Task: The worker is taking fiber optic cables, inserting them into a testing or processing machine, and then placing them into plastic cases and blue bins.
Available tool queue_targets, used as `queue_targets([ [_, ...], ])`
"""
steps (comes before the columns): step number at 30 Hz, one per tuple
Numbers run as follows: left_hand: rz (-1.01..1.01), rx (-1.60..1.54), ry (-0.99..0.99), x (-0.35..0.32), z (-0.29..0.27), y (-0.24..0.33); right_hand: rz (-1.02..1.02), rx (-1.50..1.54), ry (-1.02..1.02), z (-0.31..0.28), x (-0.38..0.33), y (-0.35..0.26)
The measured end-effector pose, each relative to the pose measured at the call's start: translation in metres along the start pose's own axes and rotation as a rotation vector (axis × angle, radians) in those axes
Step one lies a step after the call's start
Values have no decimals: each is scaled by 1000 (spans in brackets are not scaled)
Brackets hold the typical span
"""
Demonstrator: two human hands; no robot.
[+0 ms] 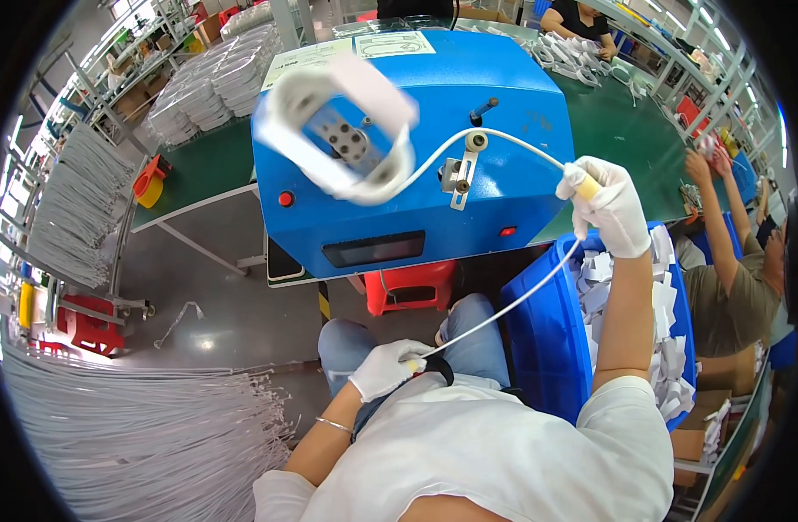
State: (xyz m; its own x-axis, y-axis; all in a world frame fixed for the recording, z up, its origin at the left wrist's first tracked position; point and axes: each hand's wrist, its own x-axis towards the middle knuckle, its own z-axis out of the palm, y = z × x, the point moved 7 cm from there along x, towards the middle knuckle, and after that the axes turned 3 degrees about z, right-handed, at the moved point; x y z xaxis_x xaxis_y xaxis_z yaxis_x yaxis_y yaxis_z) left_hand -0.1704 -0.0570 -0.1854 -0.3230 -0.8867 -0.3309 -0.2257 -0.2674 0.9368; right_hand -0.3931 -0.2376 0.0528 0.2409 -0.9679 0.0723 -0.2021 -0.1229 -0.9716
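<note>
A white cable (520, 303) runs from my left hand up to my right hand, then arches past a small metal guide bracket (458, 178) toward a white looped part (286, 113). That part is smeared by motion in front of a blue machine (512, 96). My right hand (614, 209), in a white glove with yellowish fingertip covering, is closed around the cable at the machine's right corner. Low near my lap, my left hand (386, 370), also gloved, pinches the cable's lower stretch. The cable's end past my left fingers is hidden.
A blue bin (538, 335) of white pieces stands at my right. Many white cables (138, 435) hang at lower left. Stacked white coils (216, 83) and a yellow-and-red tape dispenser (151, 183) sit on the green bench. A red stool (407, 287) stands below; co-workers sit beyond and right.
</note>
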Motion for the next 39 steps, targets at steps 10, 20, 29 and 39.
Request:
queue_targets([
  [10, 94, 142, -234, 19, 11, 86, -12, 2, -32, 22, -1, -8],
  [20, 547, 564, -105, -47, -96, 248, -962, -622, 177, 48, 13, -68],
  [29, 1110, 806, 331, -9, -174, 384, -1769, -728, 138, 122, 103, -146],
  [39, 588, 1053, 307, -22, -222, 353, -1362, -641, 133, 137, 38, -163],
])
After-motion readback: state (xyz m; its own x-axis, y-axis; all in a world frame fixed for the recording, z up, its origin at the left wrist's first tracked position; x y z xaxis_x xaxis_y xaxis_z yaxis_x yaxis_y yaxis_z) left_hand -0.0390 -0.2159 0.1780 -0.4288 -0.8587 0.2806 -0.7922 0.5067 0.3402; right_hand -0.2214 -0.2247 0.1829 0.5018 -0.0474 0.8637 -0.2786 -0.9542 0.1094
